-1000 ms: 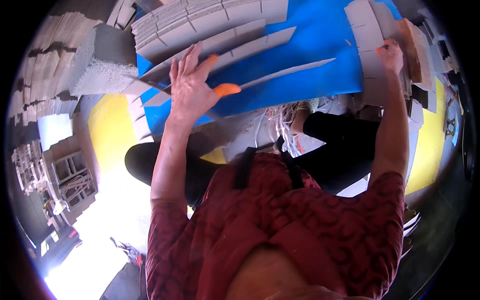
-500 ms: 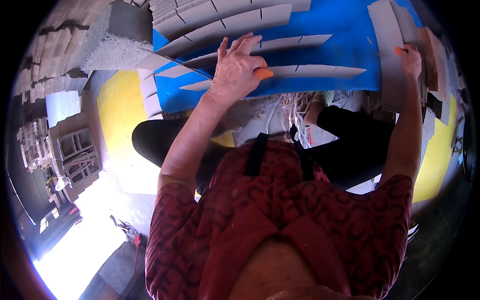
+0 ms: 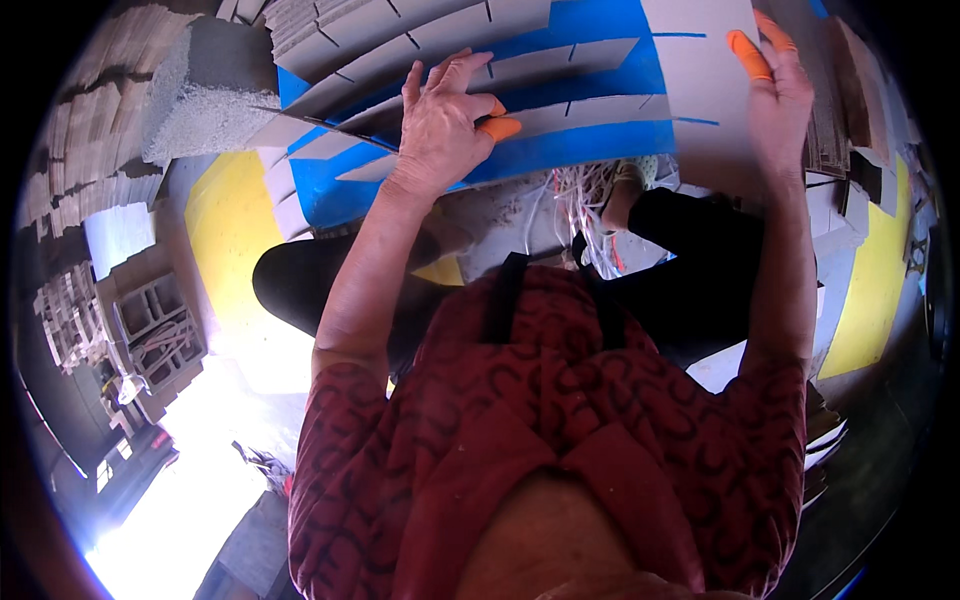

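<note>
Head view: slotted strips (image 3: 590,113) stand spaced on blue surface (image 3: 630,142), crosspiece (image 3: 325,123) slanting across left ends; unspread stack (image 3: 300,35) behind. Left hand (image 3: 445,130) fingers half-open by nearest strip, grip unclear. Right hand (image 3: 780,95) fingers pinch slotted sheet (image 3: 700,95) at surface's right, apart from crosspiece.

Cluttered workroom, seen in fisheye view with a dark rim. A blue work surface (image 3: 605,18) stands above a grey floor (image 3: 505,238), on which pale strips (image 3: 580,222) lie tangled. Yellow floor areas flank it, left (image 3: 228,225) and right (image 3: 862,300). Upper left: a rough grey block (image 3: 205,125) beside stacks of brown sheets (image 3: 90,125). Strong white light (image 3: 165,535) floods the lower left; the lower right floor (image 3: 865,430) lies in shadow.
</note>
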